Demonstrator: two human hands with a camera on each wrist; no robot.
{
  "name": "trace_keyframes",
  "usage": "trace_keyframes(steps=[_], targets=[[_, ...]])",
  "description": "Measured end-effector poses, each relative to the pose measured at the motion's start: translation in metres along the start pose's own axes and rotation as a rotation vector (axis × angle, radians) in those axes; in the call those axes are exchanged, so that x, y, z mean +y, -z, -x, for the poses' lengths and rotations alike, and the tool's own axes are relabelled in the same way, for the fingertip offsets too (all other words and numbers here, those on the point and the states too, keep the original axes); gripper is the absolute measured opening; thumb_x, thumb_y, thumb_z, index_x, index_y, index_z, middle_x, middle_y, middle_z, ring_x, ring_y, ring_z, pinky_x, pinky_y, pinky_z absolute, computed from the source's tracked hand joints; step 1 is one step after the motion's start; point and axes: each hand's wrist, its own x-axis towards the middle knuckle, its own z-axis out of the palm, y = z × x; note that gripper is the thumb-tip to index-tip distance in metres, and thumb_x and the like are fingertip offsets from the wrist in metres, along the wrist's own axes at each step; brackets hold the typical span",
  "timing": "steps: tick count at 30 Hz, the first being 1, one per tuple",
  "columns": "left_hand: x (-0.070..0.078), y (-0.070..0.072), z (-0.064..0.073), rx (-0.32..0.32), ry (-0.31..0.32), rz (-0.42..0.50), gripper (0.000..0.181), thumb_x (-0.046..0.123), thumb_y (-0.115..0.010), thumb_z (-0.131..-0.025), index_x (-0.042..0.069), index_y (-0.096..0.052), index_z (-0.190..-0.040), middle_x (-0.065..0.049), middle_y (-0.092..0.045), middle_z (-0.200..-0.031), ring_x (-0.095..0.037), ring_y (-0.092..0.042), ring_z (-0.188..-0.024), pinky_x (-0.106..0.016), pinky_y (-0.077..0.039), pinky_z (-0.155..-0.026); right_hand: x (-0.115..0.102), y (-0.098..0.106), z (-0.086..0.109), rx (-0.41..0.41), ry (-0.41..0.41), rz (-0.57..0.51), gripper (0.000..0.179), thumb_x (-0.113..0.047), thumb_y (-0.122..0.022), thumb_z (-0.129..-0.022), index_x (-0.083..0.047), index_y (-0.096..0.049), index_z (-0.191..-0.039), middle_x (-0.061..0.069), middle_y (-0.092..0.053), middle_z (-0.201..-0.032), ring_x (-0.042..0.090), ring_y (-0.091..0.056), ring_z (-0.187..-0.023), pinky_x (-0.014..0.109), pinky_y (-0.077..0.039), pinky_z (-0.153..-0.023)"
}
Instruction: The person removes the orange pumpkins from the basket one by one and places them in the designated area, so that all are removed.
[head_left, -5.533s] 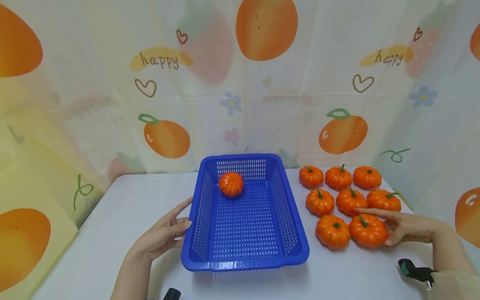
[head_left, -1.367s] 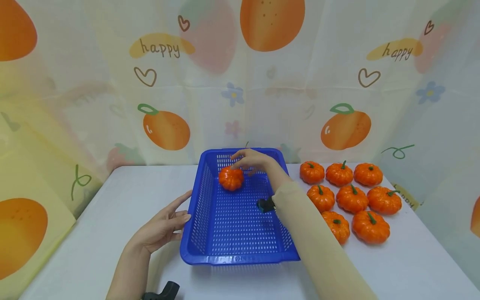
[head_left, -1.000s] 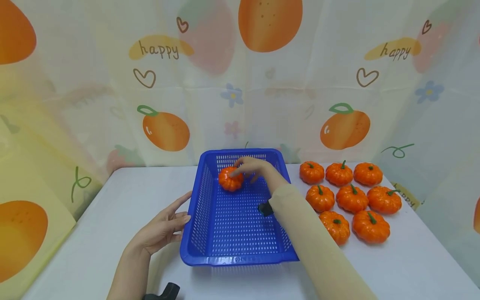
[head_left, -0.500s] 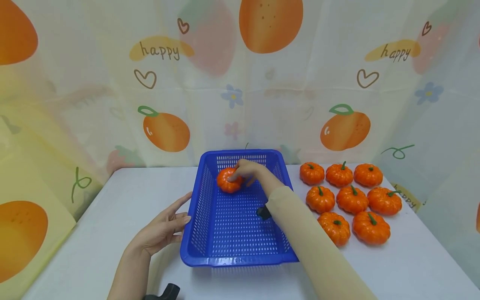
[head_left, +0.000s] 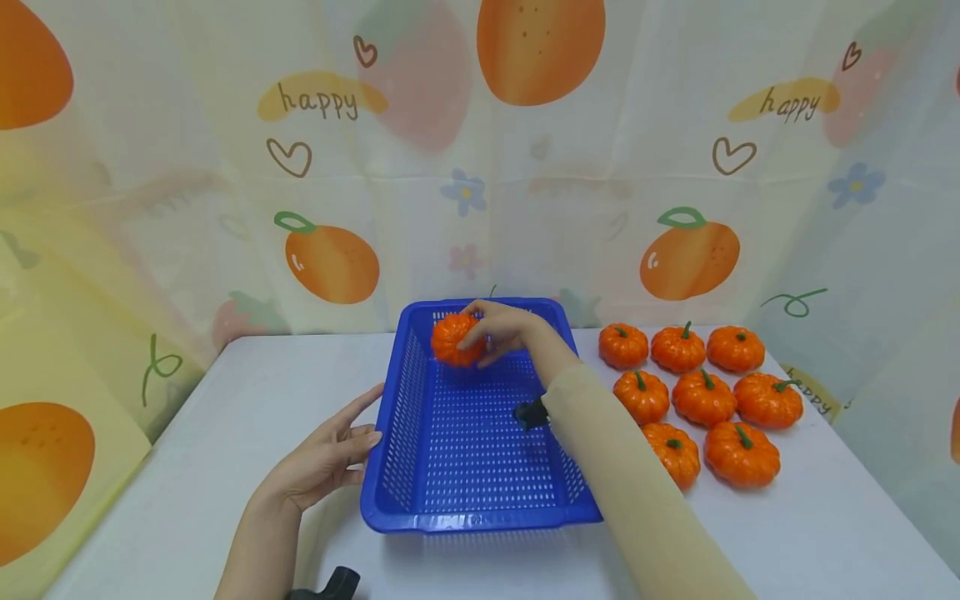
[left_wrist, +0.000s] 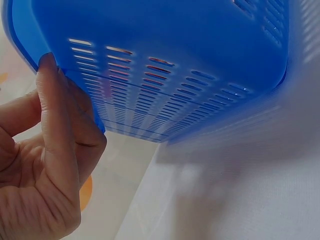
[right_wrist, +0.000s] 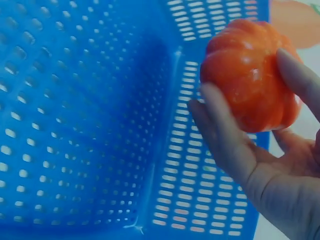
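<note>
A blue perforated plastic basket point(head_left: 491, 450) sits on the white table. My left hand point(head_left: 326, 458) is at its left rim, thumb and fingers pinching the edge; the left wrist view shows the fingers point(left_wrist: 65, 130) bent against the outside of the rim. Over the far left part of the basket, my right hand point(head_left: 502, 327) holds a small orange pumpkin point(head_left: 450, 342). In the right wrist view this pumpkin point(right_wrist: 245, 75) is gripped between thumb and fingers, raised beside the slotted basket wall point(right_wrist: 192, 165).
Several more orange pumpkins with green stems, among them a front one point(head_left: 741, 455) and a middle one point(head_left: 703, 397), stand in rows right of the basket. A patterned curtain point(head_left: 525, 217) hangs behind the table point(head_left: 187, 492).
My right hand left the front right table pumpkin, reached into the basket, took hold of the pumpkin there and lifted it slightly. The left hand stays at the rim.
</note>
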Motion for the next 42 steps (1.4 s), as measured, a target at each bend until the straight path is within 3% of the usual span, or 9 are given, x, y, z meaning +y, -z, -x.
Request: trace_keyframes(steps=[6,10,13,21,26,29,34,38,42], targets=[[0.0,-0.001,0.0,0.011,0.003,-0.009,0.08,0.016,-0.056,-0.099,0.025,-0.005,-0.16,0.003,-0.071,-0.105,-0.009,-0.069,-0.083,-0.029,-0.06,-0.078,-0.004,0.01,0.001,-0.017,0.074,-0.261,0.069,0.012,-0.063,-0.084,-0.022,-0.037,-0.139,0.015,-0.029,-0.155,0.045,-0.043,-0.137,0.055,-0.048,-0.104],[0.0,-0.001,0.0,0.009,0.001,-0.005,0.08,0.015,-0.056,-0.099,0.025,-0.005,-0.16,0.004,-0.071,-0.103,-0.009,-0.069,-0.083,-0.03,-0.06,-0.078,-0.009,0.016,0.005,-0.036,0.156,-0.351,0.065,0.017,-0.059,-0.085,-0.023,-0.038,-0.132,0.016,-0.029,-0.155,0.043,-0.04,-0.139,0.057,-0.039,-0.112],[0.0,-0.001,-0.001,0.006,-0.001,-0.003,0.08,0.015,-0.056,-0.099,0.024,-0.005,-0.16,0.004,-0.071,-0.103,-0.008,-0.068,-0.082,-0.029,-0.06,-0.077,-0.013,0.019,0.01,-0.072,0.215,-0.366,0.057,0.014,-0.057,-0.088,-0.024,-0.039,-0.127,0.016,-0.031,-0.154,0.043,-0.04,-0.139,0.06,-0.036,-0.113],[0.0,-0.001,-0.001,0.012,0.0,-0.005,0.08,0.014,-0.056,-0.099,0.024,-0.005,-0.16,0.004,-0.071,-0.104,-0.008,-0.068,-0.083,-0.029,-0.059,-0.077,-0.024,0.031,0.02,-0.102,0.333,-0.389,0.017,-0.013,-0.053,-0.098,-0.026,-0.051,-0.108,0.007,-0.042,-0.141,0.039,-0.042,-0.135,0.062,-0.038,-0.11],[0.001,-0.002,-0.001,0.009,-0.001,-0.002,0.081,0.014,-0.056,-0.099,0.024,-0.004,-0.16,0.005,-0.071,-0.104,-0.008,-0.068,-0.082,-0.029,-0.059,-0.077,-0.03,0.045,0.031,-0.09,0.382,-0.412,0.022,-0.006,-0.053,-0.095,-0.025,-0.052,-0.106,0.006,-0.043,-0.136,0.038,-0.044,-0.129,0.064,-0.035,-0.112],[0.002,-0.001,-0.002,0.002,-0.006,0.001,0.081,0.014,-0.056,-0.099,0.024,-0.004,-0.16,0.005,-0.071,-0.103,-0.008,-0.068,-0.082,-0.029,-0.059,-0.077,-0.035,0.055,0.04,-0.056,0.415,-0.412,0.031,0.001,-0.053,-0.093,-0.024,-0.05,-0.111,0.007,-0.044,-0.135,0.035,-0.046,-0.126,0.056,-0.044,-0.109],[0.002,0.0,-0.001,-0.012,-0.007,-0.002,0.081,0.014,-0.056,-0.099,0.023,-0.003,-0.16,0.004,-0.071,-0.104,-0.008,-0.068,-0.083,-0.029,-0.059,-0.077,-0.039,0.071,0.053,-0.027,0.446,-0.426,0.048,0.006,-0.061,-0.088,-0.023,-0.051,-0.125,0.007,-0.044,-0.139,0.029,-0.045,-0.127,0.036,-0.059,-0.091],[0.001,0.001,-0.001,-0.013,-0.007,-0.003,0.08,0.014,-0.055,-0.1,0.023,-0.004,-0.16,0.003,-0.071,-0.107,-0.009,-0.069,-0.085,-0.029,-0.059,-0.077,-0.039,0.083,0.064,-0.028,0.485,-0.431,0.046,0.008,-0.062,-0.086,-0.019,-0.054,-0.122,0.006,-0.047,-0.136,0.027,-0.044,-0.127,0.029,-0.059,-0.088],[0.0,0.001,-0.001,-0.016,-0.004,0.008,0.08,0.014,-0.055,-0.1,0.024,-0.004,-0.16,0.003,-0.071,-0.107,-0.008,-0.069,-0.085,-0.028,-0.059,-0.077,-0.037,0.098,0.076,-0.039,0.531,-0.432,0.043,0.01,-0.06,-0.087,-0.021,-0.057,-0.117,0.005,-0.049,-0.133,0.026,-0.045,-0.126,0.03,-0.058,-0.091]])
